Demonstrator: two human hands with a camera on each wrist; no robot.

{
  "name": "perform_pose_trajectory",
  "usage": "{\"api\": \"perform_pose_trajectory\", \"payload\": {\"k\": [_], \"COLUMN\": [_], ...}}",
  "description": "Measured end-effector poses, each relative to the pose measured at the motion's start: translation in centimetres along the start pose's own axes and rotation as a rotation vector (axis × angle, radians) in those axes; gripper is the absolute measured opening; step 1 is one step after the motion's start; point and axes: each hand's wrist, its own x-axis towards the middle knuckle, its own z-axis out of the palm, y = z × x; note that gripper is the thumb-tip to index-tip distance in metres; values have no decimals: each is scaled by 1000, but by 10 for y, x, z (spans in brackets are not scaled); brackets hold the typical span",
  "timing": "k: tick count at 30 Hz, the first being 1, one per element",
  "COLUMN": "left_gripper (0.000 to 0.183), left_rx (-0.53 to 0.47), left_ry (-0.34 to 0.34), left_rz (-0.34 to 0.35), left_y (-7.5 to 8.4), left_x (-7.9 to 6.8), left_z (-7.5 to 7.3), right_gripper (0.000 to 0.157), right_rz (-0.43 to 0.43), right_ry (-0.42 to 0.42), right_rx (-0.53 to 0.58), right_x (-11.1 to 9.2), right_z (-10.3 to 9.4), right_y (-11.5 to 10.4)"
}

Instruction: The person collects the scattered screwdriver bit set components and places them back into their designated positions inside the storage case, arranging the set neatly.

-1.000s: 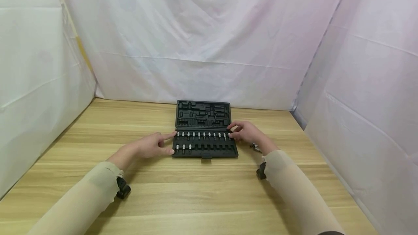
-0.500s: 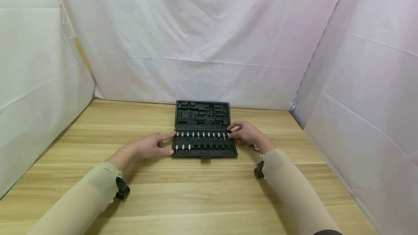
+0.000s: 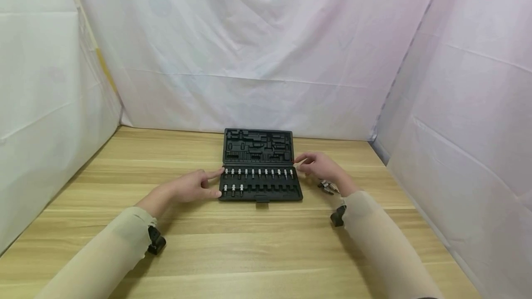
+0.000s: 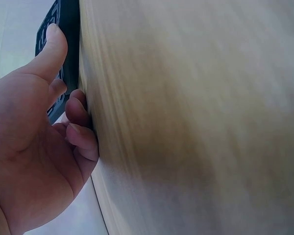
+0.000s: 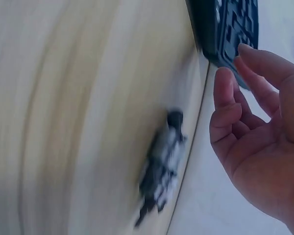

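Note:
A black plastic case [image 3: 272,195] lies unfolded on the table, its moulded lid [image 3: 257,146] at the back. Silver bit sockets [image 3: 259,172] fill the upper row of slots; the lower row has three bit sockets [image 3: 233,188] at its left end. My left hand [image 3: 189,186] touches the case's left edge with a straight index finger and the thumb, its other fingers curled below. Just off the right edge of the case is my right hand [image 3: 320,166]. In the right wrist view its thumb [image 5: 262,58] and fingers are apart with nothing between them.
Under the right wrist, loose bit sockets [image 3: 328,187] lie in a small pile on the wooden table [image 3: 232,248], blurred in the right wrist view. White cloth [image 3: 249,50] hangs behind and along both sides. A black wrist camera [image 3: 337,216] sits below the right sleeve.
My right hand has let go of the rightmost bit socket in the upper row and drawn away to the right, uncovering more of the loose pile. My left hand stays at the case edge.

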Motion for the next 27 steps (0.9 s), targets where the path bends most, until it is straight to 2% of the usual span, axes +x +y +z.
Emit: {"api": "perform_pose_trajectory", "payload": {"k": [9, 16, 21, 27], "left_gripper": [87, 88, 88, 88], "left_rx": [11, 16, 5, -2], "left_ry": [-2, -6, -10, -15], "left_rz": [1, 0, 6, 14], "left_y": [2, 2, 2, 1], "left_x": [0, 1, 0, -1], "left_z": [-3, -3, -3, -2], "right_gripper": [37, 26, 20, 22], "right_rz": [-31, -34, -28, -25], "right_ry": [76, 116, 83, 40], "right_rx": [-44, -93, -141, -148], "right_x": [-25, -46, -52, -51], "right_z": [-33, -52, -58, -59], "right_y": [31, 62, 75, 78]}}
